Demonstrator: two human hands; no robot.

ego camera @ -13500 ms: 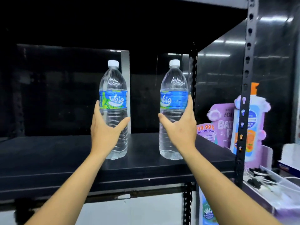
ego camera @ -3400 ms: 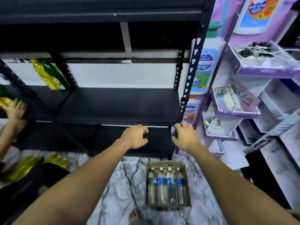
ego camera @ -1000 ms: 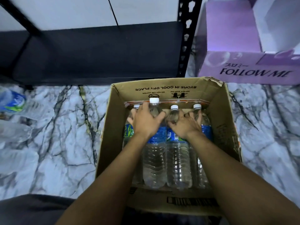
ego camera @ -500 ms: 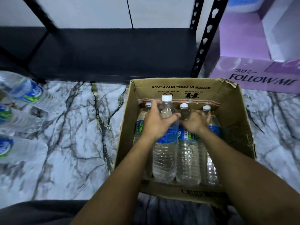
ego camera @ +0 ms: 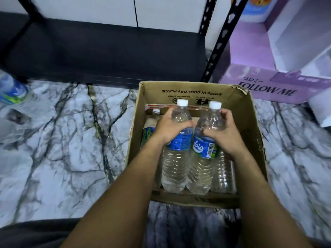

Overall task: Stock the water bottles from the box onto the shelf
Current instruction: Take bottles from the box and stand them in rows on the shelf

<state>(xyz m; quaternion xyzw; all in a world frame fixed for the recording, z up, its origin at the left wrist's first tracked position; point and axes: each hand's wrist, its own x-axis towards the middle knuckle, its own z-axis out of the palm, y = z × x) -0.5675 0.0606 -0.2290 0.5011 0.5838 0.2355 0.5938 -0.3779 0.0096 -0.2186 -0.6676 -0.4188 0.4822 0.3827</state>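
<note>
An open cardboard box (ego camera: pixel 238 111) stands on the marble floor with clear water bottles in it. My left hand (ego camera: pixel 170 128) grips the shoulder of one bottle (ego camera: pixel 174 163) with a blue label and white cap. My right hand (ego camera: pixel 223 134) grips a second bottle (ego camera: pixel 202 169) beside it. Both bottles stand higher than the others. One more bottle (ego camera: pixel 151 126) stays at the box's left wall, and another (ego camera: pixel 223 174) lies low under my right wrist. The black shelf (ego camera: pixel 107 56) lies just beyond the box.
A black perforated upright (ego camera: pixel 220 43) rises behind the box's far right corner. A purple display carton (ego camera: pixel 279 86) stands to the right. A loose water bottle (ego camera: pixel 10 90) lies on the floor at the far left.
Both hands have closed round a bottle each and raised them out of the row; my right hand's bottle now stands as high as the left one. The view shifted left.
</note>
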